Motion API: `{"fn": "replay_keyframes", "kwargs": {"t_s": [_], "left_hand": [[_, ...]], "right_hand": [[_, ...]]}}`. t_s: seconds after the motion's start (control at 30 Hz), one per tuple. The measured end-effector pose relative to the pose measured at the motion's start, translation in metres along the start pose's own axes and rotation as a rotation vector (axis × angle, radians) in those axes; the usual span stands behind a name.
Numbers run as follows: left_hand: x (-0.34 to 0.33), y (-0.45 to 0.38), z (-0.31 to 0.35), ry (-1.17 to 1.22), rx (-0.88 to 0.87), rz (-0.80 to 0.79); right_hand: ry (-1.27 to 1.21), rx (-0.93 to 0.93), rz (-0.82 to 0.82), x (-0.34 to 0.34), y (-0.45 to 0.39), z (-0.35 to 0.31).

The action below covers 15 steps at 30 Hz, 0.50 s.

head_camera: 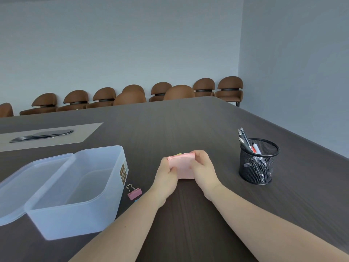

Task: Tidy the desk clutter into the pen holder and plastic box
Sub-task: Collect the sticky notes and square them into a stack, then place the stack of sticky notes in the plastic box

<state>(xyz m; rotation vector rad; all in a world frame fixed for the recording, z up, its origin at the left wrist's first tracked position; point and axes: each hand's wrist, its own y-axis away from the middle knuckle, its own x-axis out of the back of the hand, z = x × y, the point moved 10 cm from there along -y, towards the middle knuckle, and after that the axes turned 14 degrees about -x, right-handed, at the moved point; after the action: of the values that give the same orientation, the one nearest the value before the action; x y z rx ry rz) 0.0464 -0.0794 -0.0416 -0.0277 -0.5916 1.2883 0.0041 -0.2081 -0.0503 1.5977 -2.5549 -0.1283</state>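
Observation:
A pink stack of sticky notes (182, 166), with a yellow-green sheet edge at its back, is held between both hands above the dark table. My left hand (166, 174) grips its left side and my right hand (203, 167) grips its right side. To the left stands the translucent plastic box (113, 190), open and holding nothing I can see, its lid (24, 178) lying beside it. A pink binder clip (134, 193) lies next to the box, with a bit of blue just below it. The black mesh pen holder (257, 167) with several pens stands to the right.
The dark wooden table (188, 125) runs far back, with its right edge slanting past the pen holder. A grey panel with a dark oval cover (43, 135) is set into the table at the back left. Brown chairs (229, 89) line the far wall.

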Motion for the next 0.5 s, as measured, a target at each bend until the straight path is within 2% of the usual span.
{"fn": "replay_keyframes", "kwargs": {"t_s": [0.17,0.3,0.5], "left_hand": [[0.016,0.005,0.001,-0.031,-0.040,0.044],[0.034,0.008,-0.013,0.037,0.053,0.161],[0.042,0.009,0.007,-0.127,-0.051,0.094]], "right_hand": [[0.214,0.044,0.068,0.007,0.004,-0.004],[0.292,0.020,0.096,0.009,0.002,-0.002],[0.412,0.088,0.072,-0.001,0.012,-0.016]]}}
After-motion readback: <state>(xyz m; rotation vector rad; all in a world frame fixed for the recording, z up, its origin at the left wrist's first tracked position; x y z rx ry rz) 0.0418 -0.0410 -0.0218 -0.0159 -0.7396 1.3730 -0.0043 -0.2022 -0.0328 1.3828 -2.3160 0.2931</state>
